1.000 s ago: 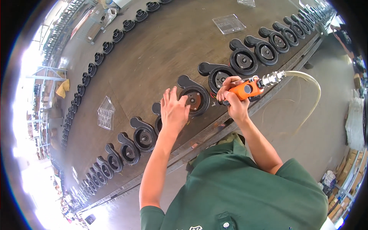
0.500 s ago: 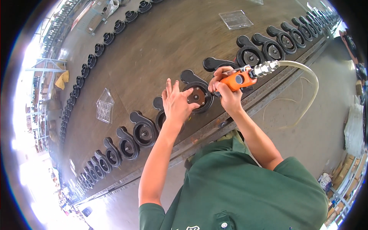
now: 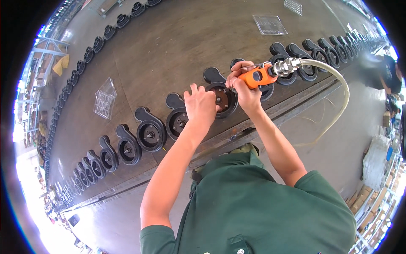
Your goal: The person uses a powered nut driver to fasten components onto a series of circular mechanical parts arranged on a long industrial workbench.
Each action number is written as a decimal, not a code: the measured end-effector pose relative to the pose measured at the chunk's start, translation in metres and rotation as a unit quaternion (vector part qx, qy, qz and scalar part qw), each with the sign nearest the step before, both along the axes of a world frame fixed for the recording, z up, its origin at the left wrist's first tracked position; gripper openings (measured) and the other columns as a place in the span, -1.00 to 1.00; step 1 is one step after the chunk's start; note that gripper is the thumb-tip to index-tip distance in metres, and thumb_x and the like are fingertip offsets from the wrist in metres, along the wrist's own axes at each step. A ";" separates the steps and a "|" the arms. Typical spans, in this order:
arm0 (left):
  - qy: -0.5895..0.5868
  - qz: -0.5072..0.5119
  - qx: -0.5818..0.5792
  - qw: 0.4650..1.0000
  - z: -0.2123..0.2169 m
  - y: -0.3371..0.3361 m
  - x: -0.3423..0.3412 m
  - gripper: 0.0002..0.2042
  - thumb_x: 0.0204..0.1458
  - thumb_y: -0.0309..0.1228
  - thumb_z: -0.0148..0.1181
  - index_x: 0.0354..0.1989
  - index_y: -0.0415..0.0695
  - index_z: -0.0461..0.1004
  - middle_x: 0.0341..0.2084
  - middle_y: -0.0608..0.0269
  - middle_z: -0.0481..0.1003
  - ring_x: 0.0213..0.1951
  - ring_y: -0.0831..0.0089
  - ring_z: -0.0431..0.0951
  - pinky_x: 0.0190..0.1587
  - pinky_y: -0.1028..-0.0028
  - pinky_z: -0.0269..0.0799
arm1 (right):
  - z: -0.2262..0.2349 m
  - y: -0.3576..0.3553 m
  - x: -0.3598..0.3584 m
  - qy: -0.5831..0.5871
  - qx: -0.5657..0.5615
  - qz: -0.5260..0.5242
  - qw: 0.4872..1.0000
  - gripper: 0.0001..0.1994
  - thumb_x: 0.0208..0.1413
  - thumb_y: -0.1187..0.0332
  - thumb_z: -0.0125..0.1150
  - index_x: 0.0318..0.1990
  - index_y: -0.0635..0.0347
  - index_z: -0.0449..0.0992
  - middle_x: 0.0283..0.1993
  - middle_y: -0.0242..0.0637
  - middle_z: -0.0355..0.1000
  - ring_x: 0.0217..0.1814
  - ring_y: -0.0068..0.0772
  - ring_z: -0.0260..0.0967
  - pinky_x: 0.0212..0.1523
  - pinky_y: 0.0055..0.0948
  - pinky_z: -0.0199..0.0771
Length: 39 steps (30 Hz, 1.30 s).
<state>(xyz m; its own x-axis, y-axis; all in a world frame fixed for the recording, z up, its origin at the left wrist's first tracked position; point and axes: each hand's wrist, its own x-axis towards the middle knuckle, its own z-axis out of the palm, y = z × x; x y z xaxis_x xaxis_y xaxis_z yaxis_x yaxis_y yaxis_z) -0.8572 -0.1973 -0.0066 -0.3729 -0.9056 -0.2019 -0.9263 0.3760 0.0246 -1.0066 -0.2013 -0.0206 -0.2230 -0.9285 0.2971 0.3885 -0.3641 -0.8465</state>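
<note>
Your right hand point(image 3: 246, 86) is wrapped around an orange tool point(image 3: 256, 77), thumb along the near side, fingers over the far side. The tool's working end points left and is hidden by your fingers; cannot tell whether it touches anything. A silver connector point(image 3: 287, 67) sits at its right end, and from it a clear hose point(image 3: 344, 89) curves right, then bends back toward you.

Your left hand point(image 3: 201, 103) is over the left side of a black round housing point(image 3: 232, 108), fingers bent, thumb tip near the brown disc point(image 3: 221, 98) inside. Cannot tell whether that hand grips the housing or only rests there.

Position of this housing: near edge of the bench point(image 3: 177, 51), between your two hands, its rounded lobe toward the far side. It belongs to a long row of similar pieces. Just left of it is a second housing point(image 3: 170, 122), partly behind your left wrist; a third point(image 3: 151, 134) lies further left. On the right, another housing point(image 3: 267, 92) is partly covered by your right hand and tool.

Elsewhere on the bench: a clear plastic tray point(image 3: 105, 99) at left, another point(image 3: 270, 25) at far right, and a row of small black parts point(image 3: 109, 32) along the far left.
</note>
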 end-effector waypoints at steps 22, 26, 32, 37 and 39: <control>0.050 0.020 -0.008 0.998 -0.006 0.001 0.005 -0.66 -0.21 -0.09 0.51 -0.28 0.03 0.71 -0.25 0.22 0.59 0.04 0.21 0.47 -0.03 0.22 0.42 | -0.008 -0.022 0.009 0.024 0.021 0.059 0.998 -0.78 0.01 0.71 0.14 -0.18 0.33 0.38 -0.40 -0.35 0.42 -0.43 -0.58 0.42 -0.36 -0.53 0.49; 0.064 0.014 -0.025 0.998 -0.007 0.002 0.005 -0.73 -0.23 -0.15 0.51 -0.43 -0.05 0.69 -0.27 0.23 0.61 0.02 0.24 0.49 -0.05 0.25 0.42 | -0.005 -0.026 0.017 0.118 0.008 0.043 0.992 -0.86 -0.07 0.64 0.21 -0.35 0.26 0.42 -0.39 -0.45 0.42 -0.43 -0.70 0.32 -0.38 -0.63 0.33; 0.035 0.025 -0.023 0.999 -0.005 0.004 0.002 -0.64 -0.21 0.01 0.50 -0.35 0.03 0.71 -0.29 0.27 0.59 0.01 0.25 0.50 -0.05 0.23 0.44 | 0.008 -0.027 0.024 0.122 0.007 0.045 0.991 -0.90 -0.07 0.60 0.23 -0.38 0.28 0.45 -0.43 -0.47 0.43 -0.42 -0.72 0.32 -0.37 -0.60 0.37; 0.041 0.012 -0.042 0.998 -0.003 0.003 0.005 -0.70 -0.19 -0.09 0.51 -0.36 0.01 0.69 -0.30 0.24 0.61 -0.08 0.25 0.57 -0.12 0.24 0.50 | 0.011 -0.028 0.023 0.141 -0.003 0.060 0.988 -0.91 -0.08 0.60 0.23 -0.37 0.31 0.48 -0.44 -0.46 0.44 -0.42 -0.73 0.31 -0.36 -0.59 0.38; 0.046 0.013 -0.018 0.999 -0.002 -0.001 0.005 -0.73 -0.17 -0.14 0.50 -0.39 -0.02 0.68 -0.34 0.22 0.61 -0.14 0.24 0.62 -0.16 0.26 0.54 | 0.013 -0.031 0.025 0.171 -0.014 0.044 0.984 -0.91 -0.07 0.59 0.23 -0.36 0.31 0.48 -0.46 -0.48 0.43 -0.42 -0.74 0.32 -0.37 -0.59 0.38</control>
